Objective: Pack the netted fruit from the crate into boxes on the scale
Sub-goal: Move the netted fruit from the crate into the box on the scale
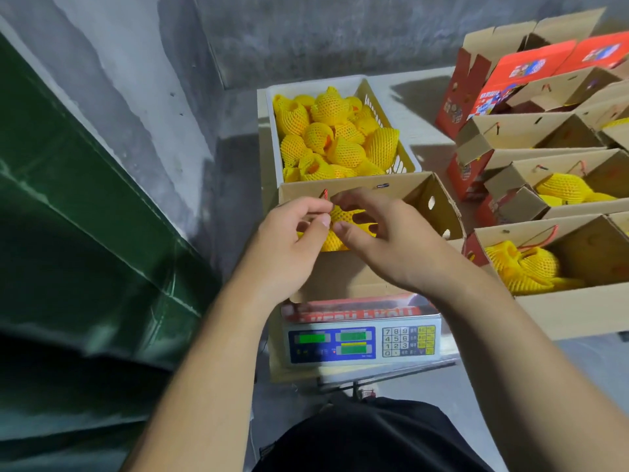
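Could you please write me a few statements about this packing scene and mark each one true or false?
1. Both hands hold a yellow foam net over the cardboard box on the scale. True: the left hand and the right hand pinch it with their fingers.
2. The white crate is empty. False: it is heaped with netted fruit.
3. The scale sits nearer the person than the crate. True.
4. The scale's keypad is left of its green displays. False: the keypad is to their right.
5. All the boxes on the right are empty. False: at least two hold netted fruit, such as the nearest box.
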Available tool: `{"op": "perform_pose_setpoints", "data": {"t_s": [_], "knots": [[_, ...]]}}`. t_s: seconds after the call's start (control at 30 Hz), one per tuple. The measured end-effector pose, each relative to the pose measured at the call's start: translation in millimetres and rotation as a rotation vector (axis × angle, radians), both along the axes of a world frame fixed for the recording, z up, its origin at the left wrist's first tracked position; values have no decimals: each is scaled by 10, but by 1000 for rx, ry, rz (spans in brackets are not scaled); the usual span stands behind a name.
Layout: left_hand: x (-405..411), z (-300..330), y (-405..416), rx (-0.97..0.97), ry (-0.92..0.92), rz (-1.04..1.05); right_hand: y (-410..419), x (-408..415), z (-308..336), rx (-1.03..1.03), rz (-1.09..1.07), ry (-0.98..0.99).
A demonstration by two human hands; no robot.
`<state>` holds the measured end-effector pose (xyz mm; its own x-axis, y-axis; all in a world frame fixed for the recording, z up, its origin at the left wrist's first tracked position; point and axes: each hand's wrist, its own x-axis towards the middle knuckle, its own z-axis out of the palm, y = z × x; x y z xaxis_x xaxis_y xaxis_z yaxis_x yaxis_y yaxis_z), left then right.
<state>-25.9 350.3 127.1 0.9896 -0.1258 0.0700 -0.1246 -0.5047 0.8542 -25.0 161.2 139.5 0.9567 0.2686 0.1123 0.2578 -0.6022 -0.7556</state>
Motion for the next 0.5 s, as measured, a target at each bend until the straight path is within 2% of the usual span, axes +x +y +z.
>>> {"op": "perform_pose_setpoints", "data": {"t_s": [0.2, 0.5], "knots": [[-75, -73, 45, 41, 0, 7, 72, -94, -42, 34, 40, -14], [-144, -162, 88, 118, 15, -24, 107, -191, -82, -23, 75, 47]]}}
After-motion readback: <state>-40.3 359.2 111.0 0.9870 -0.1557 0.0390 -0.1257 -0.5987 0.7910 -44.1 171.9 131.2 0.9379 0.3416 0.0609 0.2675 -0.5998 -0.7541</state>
